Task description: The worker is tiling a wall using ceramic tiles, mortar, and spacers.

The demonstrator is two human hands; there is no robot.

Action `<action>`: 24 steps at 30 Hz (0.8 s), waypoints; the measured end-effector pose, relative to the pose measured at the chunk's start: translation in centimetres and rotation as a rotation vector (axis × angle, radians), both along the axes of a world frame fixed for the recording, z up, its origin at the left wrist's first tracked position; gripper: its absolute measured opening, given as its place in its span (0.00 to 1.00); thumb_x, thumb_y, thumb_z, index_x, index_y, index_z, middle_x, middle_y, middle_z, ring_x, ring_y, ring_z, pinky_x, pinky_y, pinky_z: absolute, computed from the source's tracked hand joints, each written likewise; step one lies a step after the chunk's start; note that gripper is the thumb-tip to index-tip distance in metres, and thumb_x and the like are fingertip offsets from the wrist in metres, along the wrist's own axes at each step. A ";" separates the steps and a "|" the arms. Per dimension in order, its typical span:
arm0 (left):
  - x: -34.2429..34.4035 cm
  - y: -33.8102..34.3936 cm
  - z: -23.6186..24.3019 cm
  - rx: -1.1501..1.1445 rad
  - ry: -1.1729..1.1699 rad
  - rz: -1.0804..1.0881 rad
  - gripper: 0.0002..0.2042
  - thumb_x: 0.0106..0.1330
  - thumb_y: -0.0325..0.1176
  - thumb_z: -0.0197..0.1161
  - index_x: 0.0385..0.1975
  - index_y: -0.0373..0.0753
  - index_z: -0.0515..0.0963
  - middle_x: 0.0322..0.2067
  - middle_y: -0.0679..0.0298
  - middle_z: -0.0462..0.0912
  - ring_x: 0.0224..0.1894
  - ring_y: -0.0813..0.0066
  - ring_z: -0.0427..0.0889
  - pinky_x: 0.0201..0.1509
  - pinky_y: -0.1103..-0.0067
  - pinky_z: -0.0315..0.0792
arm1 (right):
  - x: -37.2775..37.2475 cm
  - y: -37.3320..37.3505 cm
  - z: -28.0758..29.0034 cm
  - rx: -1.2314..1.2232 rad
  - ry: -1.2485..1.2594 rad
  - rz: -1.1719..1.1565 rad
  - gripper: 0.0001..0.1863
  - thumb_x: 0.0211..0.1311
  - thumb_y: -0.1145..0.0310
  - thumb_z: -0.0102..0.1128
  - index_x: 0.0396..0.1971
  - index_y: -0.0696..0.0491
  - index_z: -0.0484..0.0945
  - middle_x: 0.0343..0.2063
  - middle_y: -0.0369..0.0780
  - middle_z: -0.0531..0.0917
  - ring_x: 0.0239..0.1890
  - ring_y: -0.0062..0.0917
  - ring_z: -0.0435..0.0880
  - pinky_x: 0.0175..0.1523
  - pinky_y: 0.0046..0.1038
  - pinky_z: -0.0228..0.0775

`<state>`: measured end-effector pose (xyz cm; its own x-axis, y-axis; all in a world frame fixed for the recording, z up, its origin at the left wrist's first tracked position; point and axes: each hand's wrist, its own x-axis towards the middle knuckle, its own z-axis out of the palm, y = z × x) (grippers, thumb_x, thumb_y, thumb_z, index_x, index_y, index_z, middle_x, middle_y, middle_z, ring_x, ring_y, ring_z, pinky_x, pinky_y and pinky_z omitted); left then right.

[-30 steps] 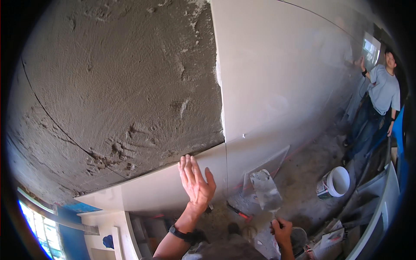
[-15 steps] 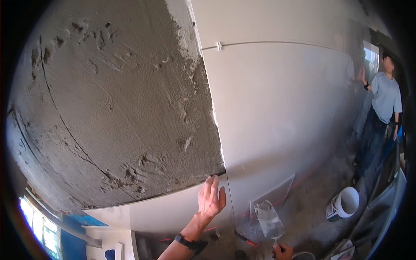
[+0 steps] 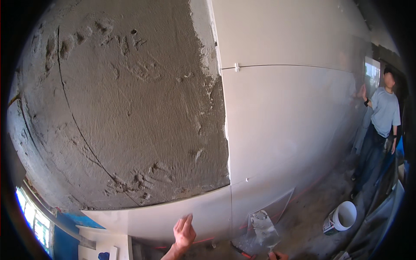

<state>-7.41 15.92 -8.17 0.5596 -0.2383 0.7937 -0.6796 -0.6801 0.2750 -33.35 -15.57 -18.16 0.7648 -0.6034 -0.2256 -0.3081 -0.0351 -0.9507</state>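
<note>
My left hand [image 3: 184, 232], open and flat, has slid lower along the white wall tile [image 3: 173, 219] under the grey mortar bed [image 3: 130, 108], while my right hand [image 3: 277, 255] grips a mortar-caked trowel [image 3: 262, 225], so pressing looks finished.

The single head-worn fisheye view looks from close up straight at a wall, grey rough mortar patch [image 3: 130, 112] at left and large white smooth tiles [image 3: 290, 125] at right bulging toward its rim, while the floor and a white plastic bucket [image 3: 340, 216] sit low right.
</note>
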 end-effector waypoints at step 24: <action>1.3 -0.1 -3.2 0.107 0.363 -0.099 0.18 0.58 0.19 0.62 0.50 0.34 0.75 0.36 0.52 0.79 0.33 0.51 0.81 0.38 0.64 0.74 | -1.1 1.1 -2.3 -0.226 -0.001 0.045 0.23 0.68 0.50 0.62 0.24 0.55 0.83 0.16 0.35 0.80 0.22 0.18 0.77 0.32 0.27 0.70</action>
<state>-6.11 15.85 -11.40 0.7695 -0.3759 0.5163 -0.6149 -0.6544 0.4400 -34.40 -14.50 -20.50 0.7925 -0.6034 -0.0884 -0.3009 -0.2607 -0.9173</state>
